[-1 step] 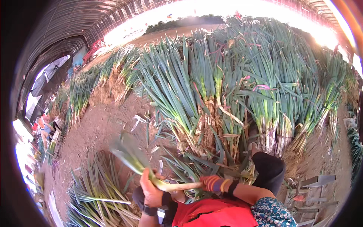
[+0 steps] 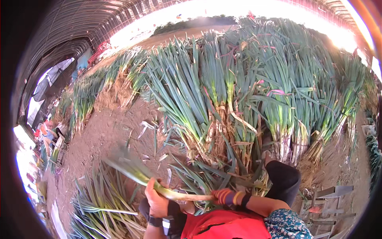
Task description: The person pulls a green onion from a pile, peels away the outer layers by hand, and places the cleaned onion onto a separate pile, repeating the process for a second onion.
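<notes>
Your left hand (image 2: 157,202) is easing down and toward your left, and the leafy top of the leek (image 2: 172,194) is dipping with it, swinging lower toward the loose leeks (image 2: 104,205) lying at your lower left. Your right hand (image 2: 230,197), wearing a striped glove (image 2: 225,196), is shifting only a little, so the stalk seems to be tilting about its pale end. The standing bundles (image 2: 179,89) are staying as they were.

Your left grip is wrapping the leek where white is passing into green; your right grip is curling tightly around the pale end. Neither is letting go, so you appear to be mid-stroke on this one stalk. It is hanging slantwise in the air in front of your lap, just above the red apron (image 2: 227,225).

The leaf tips are blurring too much for their outline to be read. Your glove is covering the very end of the stalk, so you cannot tell whether roots are remaining there or whether a tool is hiding inside. The lower edge is cutting off your left forearm (image 2: 153,232) and the apron. Glare is washing out the far opening (image 2: 215,10), and the figure (image 2: 47,135) at far left is showing too small to make out.
</notes>
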The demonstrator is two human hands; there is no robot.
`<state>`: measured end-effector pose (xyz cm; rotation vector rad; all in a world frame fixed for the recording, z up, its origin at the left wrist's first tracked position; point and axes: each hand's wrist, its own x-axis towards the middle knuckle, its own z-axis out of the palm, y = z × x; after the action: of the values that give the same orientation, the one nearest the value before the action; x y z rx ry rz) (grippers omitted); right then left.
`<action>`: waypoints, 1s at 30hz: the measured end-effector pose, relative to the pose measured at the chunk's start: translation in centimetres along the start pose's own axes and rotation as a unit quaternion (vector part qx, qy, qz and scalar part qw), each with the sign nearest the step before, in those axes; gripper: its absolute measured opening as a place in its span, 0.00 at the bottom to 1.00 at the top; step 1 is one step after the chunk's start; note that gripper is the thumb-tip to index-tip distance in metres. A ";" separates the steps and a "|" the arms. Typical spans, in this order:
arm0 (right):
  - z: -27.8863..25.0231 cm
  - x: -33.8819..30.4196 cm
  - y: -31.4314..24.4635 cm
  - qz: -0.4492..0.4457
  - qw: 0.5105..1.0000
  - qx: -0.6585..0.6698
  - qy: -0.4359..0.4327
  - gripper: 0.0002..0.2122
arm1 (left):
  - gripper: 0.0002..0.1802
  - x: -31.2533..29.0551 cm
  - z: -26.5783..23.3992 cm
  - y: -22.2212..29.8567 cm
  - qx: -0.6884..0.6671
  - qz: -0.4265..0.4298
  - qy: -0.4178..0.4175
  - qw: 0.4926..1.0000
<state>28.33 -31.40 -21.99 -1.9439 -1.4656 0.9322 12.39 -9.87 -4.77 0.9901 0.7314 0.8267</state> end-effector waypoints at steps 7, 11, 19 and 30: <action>6.4 2.5 7.8 -0.076 0.958 -0.070 -0.269 0.21 | 0.07 8.4 -14.2 -13.8 0.536 0.071 -0.046 0.840; 1.9 4.0 4.0 -0.058 0.978 -0.043 -0.194 0.18 | 0.18 7.8 2.8 -5.1 0.605 0.240 -0.166 0.741; -28.6 12.7 -1.6 -0.036 0.842 -0.299 0.447 0.20 | 0.29 11.3 14.6 5.4 0.101 0.119 -0.256 0.954; -2.6 4.3 3.7 -0.016 0.996 0.073 -0.046 0.18 | 0.14 6.9 8.5 -3.6 0.111 -0.205 -0.256 0.938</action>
<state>33.33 -28.30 -24.06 -1.7872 -1.4327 1.0963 23.78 -8.60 -5.99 1.1412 0.5522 0.1077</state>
